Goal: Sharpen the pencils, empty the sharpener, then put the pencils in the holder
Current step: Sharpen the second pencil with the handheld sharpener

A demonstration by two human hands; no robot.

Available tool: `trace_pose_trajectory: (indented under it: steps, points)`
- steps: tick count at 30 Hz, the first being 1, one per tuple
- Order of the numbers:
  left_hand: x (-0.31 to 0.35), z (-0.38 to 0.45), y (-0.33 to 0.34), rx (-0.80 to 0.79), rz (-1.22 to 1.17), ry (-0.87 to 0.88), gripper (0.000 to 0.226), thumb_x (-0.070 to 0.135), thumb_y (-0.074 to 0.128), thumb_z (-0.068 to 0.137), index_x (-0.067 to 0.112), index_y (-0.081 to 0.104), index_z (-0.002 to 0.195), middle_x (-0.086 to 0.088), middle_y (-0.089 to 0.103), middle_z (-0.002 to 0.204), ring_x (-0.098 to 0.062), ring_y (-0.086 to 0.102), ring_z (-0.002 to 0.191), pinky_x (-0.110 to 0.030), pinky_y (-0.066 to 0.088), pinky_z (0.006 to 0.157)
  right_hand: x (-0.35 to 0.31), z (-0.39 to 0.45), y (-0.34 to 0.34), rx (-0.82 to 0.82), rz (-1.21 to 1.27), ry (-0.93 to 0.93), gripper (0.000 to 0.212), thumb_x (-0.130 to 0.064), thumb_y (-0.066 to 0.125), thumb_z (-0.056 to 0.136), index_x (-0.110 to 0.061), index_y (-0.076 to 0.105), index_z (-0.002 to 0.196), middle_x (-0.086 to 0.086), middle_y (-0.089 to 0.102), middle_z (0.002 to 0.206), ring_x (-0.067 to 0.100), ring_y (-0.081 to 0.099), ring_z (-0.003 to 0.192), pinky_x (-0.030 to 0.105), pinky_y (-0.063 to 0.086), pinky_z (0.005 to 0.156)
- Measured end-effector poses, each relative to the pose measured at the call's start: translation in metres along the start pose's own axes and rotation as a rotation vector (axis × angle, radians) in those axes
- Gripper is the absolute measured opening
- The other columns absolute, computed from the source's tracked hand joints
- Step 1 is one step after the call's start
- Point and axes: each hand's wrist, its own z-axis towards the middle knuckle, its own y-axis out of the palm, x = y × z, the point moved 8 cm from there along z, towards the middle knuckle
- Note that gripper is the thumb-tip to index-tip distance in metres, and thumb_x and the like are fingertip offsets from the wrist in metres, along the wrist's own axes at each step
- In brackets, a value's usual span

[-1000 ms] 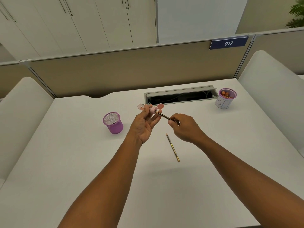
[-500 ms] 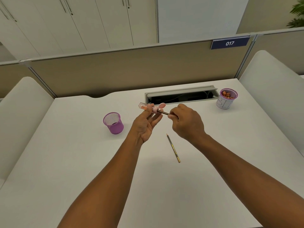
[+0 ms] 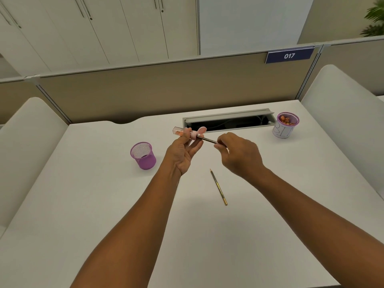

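Rolled slightly, right hand (image 3: pixel 239 154) pinches pencil (image 3: pixel 207 139) in sharpener (image 3: pixel 188 133) gripped by left hand (image 3: pixel 182 152).

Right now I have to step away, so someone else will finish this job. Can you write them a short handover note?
Left hand holds the pink sharpener. Right hand pinches a pencil, tip in the sharpener.
Second pencil lies on the desk.
Mesh holder, at left, has no pencils in it; the bin cup, at right, has shavings in it.
Left: finish sharpening, empty sharpener, put both pencils in the holder.
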Motion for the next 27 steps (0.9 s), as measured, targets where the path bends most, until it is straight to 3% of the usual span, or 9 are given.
trace_pose_trajectory:
  steps: [4, 9, 11, 13, 16, 19, 23, 25, 27]
  points:
    - [-0.002, -0.001, 0.003, 0.03, 0.005, -0.014, 0.017, 0.02, 0.058, 0.098, 0.004, 0.062, 0.102, -0.011, 0.077, 0.09, -0.024, 0.076, 0.083, -0.034, 0.063, 0.067, -0.016, -0.01, -0.019, 0.297, -0.193, -0.192, 0.011, -0.014, 0.064, 0.088, -0.009, 0.064, 0.078, 0.005, 0.055, 0.065, 0.021, 0.044, 0.055, 0.027, 0.024, 0.049]
    - [-0.002, 0.0, 0.005, 0.041, -0.031, -0.009, 0.017, 0.019, 0.059, 0.097, 0.003, 0.062, 0.102, -0.012, 0.077, 0.085, -0.024, 0.076, 0.081, -0.037, 0.063, 0.067, -0.023, -0.002, -0.028, 0.359, -0.17, -0.152, 0.015, -0.007, 0.068, 0.078, -0.01, 0.059, 0.065, 0.005, 0.054, 0.054, 0.018, 0.035, 0.045, 0.022, 0.019, 0.05]
    - [-0.003, 0.001, 0.006, 0.016, -0.028, -0.01, 0.017, 0.019, 0.058, 0.098, 0.003, 0.061, 0.105, -0.013, 0.077, 0.088, -0.024, 0.076, 0.082, -0.036, 0.063, 0.067, -0.019, 0.004, -0.023, 0.222, -0.171, -0.011, 0.022, -0.015, 0.06, 0.086, -0.013, 0.054, 0.065, 0.0, 0.05, 0.053, 0.017, 0.036, 0.044, 0.02, 0.014, 0.049]
    - [-0.002, -0.001, 0.008, -0.03, -0.01, -0.013, 0.017, 0.02, 0.056, 0.1, 0.004, 0.059, 0.105, -0.016, 0.076, 0.098, -0.024, 0.076, 0.087, -0.033, 0.062, 0.068, -0.006, 0.011, -0.008, -0.042, -0.148, 0.241, 0.024, -0.027, 0.047, 0.091, -0.018, 0.049, 0.069, -0.004, 0.045, 0.058, 0.018, 0.043, 0.051, 0.023, 0.021, 0.048]
    - [-0.003, -0.002, 0.005, -0.076, -0.018, -0.018, 0.018, 0.02, 0.054, 0.1, 0.005, 0.057, 0.11, -0.018, 0.074, 0.11, -0.026, 0.074, 0.096, -0.034, 0.062, 0.075, 0.018, 0.002, 0.02, -0.475, 0.51, 0.789, 0.028, -0.026, 0.044, 0.091, -0.012, 0.055, 0.069, 0.0, 0.047, 0.063, 0.015, 0.039, 0.053, 0.025, 0.03, 0.046]
    - [0.0, -0.003, 0.006, -0.092, -0.014, -0.008, 0.019, 0.019, 0.052, 0.101, 0.006, 0.055, 0.114, -0.021, 0.071, 0.116, -0.028, 0.073, 0.099, -0.036, 0.061, 0.083, 0.015, -0.008, 0.03, -0.615, 0.818, 0.946, 0.034, -0.024, 0.042, 0.098, -0.009, 0.061, 0.075, 0.0, 0.044, 0.058, 0.01, 0.029, 0.045, 0.021, 0.024, 0.036]
    - [0.005, -0.004, 0.009, -0.09, -0.029, 0.005, 0.017, 0.019, 0.052, 0.101, 0.005, 0.055, 0.111, -0.023, 0.071, 0.114, -0.03, 0.073, 0.098, -0.038, 0.061, 0.083, 0.011, 0.001, 0.023, -0.44, 0.611, 0.674, 0.027, -0.029, 0.046, 0.096, -0.008, 0.063, 0.094, 0.003, 0.055, 0.076, 0.015, 0.044, 0.061, 0.024, 0.033, 0.049]
    - [0.008, -0.005, 0.01, -0.087, -0.024, 0.013, 0.015, 0.019, 0.051, 0.102, 0.007, 0.055, 0.109, -0.021, 0.074, 0.107, -0.028, 0.074, 0.096, -0.036, 0.062, 0.079, 0.002, 0.008, 0.01, -0.219, 0.377, 0.359, 0.022, -0.034, 0.051, 0.095, -0.014, 0.058, 0.094, 0.0, 0.057, 0.081, 0.016, 0.051, 0.069, 0.027, 0.035, 0.055]
    - [0.007, -0.007, 0.01, -0.055, -0.012, 0.018, 0.014, 0.018, 0.051, 0.102, 0.007, 0.056, 0.108, -0.015, 0.077, 0.095, -0.025, 0.076, 0.088, -0.034, 0.063, 0.071, -0.015, 0.006, -0.007, 0.011, 0.072, 0.028, 0.015, -0.026, 0.054, 0.094, -0.013, 0.06, 0.09, 0.0, 0.057, 0.079, 0.019, 0.049, 0.062, 0.025, 0.029, 0.053]
